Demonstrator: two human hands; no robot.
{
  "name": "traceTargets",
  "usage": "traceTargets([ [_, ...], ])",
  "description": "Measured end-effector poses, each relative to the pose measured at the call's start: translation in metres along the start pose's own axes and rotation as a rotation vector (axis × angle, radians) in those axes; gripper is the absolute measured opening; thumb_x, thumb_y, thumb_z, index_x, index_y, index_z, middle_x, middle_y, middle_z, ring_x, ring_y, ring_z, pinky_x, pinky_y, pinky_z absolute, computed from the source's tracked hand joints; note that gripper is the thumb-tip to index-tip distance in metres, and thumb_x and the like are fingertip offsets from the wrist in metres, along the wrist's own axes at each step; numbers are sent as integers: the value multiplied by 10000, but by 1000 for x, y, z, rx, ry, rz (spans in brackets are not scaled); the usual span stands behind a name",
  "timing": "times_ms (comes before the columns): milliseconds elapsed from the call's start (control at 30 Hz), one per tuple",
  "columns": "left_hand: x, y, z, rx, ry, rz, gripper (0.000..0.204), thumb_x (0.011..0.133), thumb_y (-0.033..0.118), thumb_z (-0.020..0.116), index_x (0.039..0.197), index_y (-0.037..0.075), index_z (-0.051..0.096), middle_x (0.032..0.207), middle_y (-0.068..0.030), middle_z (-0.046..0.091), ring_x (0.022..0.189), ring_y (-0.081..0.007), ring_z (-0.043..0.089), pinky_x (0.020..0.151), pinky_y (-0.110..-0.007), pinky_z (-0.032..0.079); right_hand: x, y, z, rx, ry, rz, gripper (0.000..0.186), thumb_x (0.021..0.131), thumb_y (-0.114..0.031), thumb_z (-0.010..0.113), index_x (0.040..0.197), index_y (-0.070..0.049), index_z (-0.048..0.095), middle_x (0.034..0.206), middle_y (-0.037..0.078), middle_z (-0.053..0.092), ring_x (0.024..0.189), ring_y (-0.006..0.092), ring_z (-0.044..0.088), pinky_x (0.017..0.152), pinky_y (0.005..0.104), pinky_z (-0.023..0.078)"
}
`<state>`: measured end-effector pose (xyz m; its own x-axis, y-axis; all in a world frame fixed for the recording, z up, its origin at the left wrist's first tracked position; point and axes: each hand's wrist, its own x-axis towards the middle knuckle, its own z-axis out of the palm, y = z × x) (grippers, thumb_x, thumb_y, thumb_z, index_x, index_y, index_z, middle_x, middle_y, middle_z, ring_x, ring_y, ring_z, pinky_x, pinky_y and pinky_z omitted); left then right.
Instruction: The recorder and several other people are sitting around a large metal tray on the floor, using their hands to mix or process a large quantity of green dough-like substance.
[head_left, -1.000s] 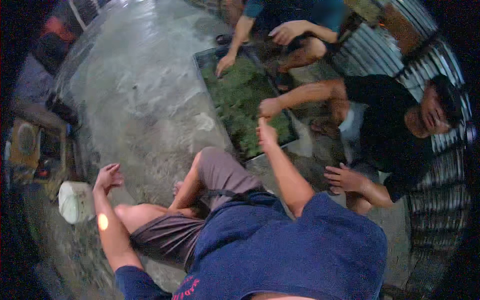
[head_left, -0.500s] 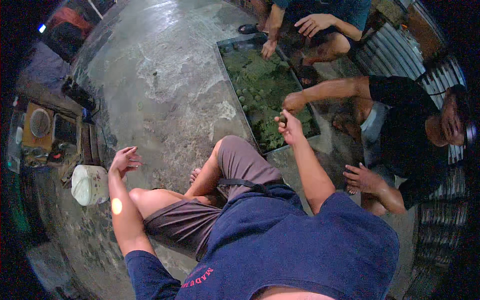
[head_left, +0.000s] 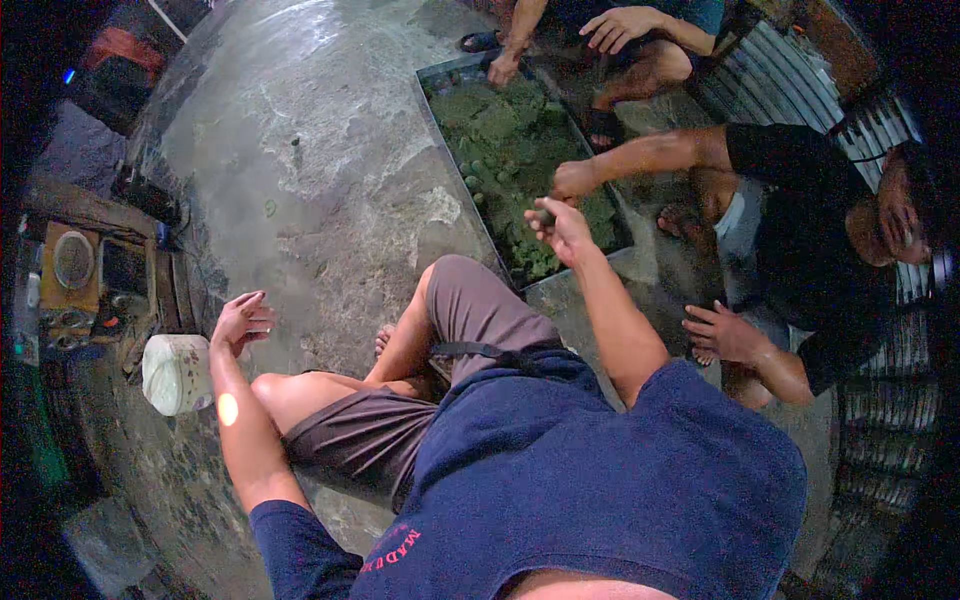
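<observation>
Over the near part of a long shallow tray (head_left: pixel 450 152), my right hand (head_left: pixel 566 232) is closed round a small dark greenish ball (head_left: pixel 543 215). Damp-looking green material (head_left: pixel 500 120) fills the tray, and several round green balls (head_left: pixel 474 183) lie in it along the left side. A co-worker's closed hand (head_left: pixel 574 181) is just beyond mine, close to the ball; whether it holds anything is hidden. My left hand (head_left: pixel 243 320) hangs in the air above my left knee, palm sideways, its fingers loosely stretched and holding nothing.
A white bucket-like container (head_left: pixel 178 374) stands beside my left forearm. Two people crouch along the tray's far and right sides, one with a hand (head_left: pixel 503 70) in the tray. Ribbed metal sheets (head_left: pixel 785 85) line the right. A low wooden bench with items (head_left: pixel 75 260) is at the far left.
The whole view has shifted slightly. My right hand still holds the ball near the co-worker's hand, its fingers a little more turned to the left. My left hand stays raised.
</observation>
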<state>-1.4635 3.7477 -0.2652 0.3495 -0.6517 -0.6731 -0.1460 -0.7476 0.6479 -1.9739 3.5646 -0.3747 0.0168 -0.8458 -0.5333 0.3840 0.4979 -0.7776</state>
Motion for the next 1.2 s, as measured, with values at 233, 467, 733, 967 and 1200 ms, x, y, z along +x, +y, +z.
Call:
traceTargets([
  [233, -2, 3, 2, 15, 17, -13, 430, 847, 351, 529, 1209, 127, 463, 959, -88, 611, 754, -205, 612, 590, -327, 487, 3, 2, -23, 95, -32, 251, 354, 849, -432, 488, 750, -93, 463, 589, 46, 490, 401, 91, 349, 351, 235, 230],
  [467, 0, 1, 1, 12, -1, -25, 427, 860, 338, 512, 1223, 123, 448, 957, -78, 603, 763, -200, 602, 617, -331, 479, 2, 11, -4, -127, 138, 156, 453, 857, -467, 448, 592, -100, 458, 512, 19, 433, 411, 112, 350, 366, 241, 236],
  [733, 3, -7, -6, -24, 9, -59, 415, 864, 333, 506, 1220, 126, 453, 962, -66, 605, 769, -186, 593, 638, -328, 472, 19, 36, -31, 182, 19, 268, 329, 880, -388, 454, 761, -82, 477, 636, 81, 543, 422, 105, 375, 367, 235, 280],
  [967, 2, -7, -5, 0, 19, -102, 397, 859, 362, 505, 1187, 140, 480, 938, -60, 628, 794, -182, 590, 662, -341, 460, 28, 51, -38, -30, 139, 258, 392, 858, -449, 480, 662, -112, 434, 499, 19, 429, 352, 96, 251, 344, 240, 205],
  [1200, 7, -14, -11, -19, 24, -123, 401, 855, 362, 512, 1187, 141, 482, 959, -65, 628, 781, -182, 581, 649, -331, 456, 40, 61, -41, 114, 24, 321, 344, 870, -382, 467, 719, -75, 503, 619, 81, 560, 439, 154, 483, 358, 273, 393],
])
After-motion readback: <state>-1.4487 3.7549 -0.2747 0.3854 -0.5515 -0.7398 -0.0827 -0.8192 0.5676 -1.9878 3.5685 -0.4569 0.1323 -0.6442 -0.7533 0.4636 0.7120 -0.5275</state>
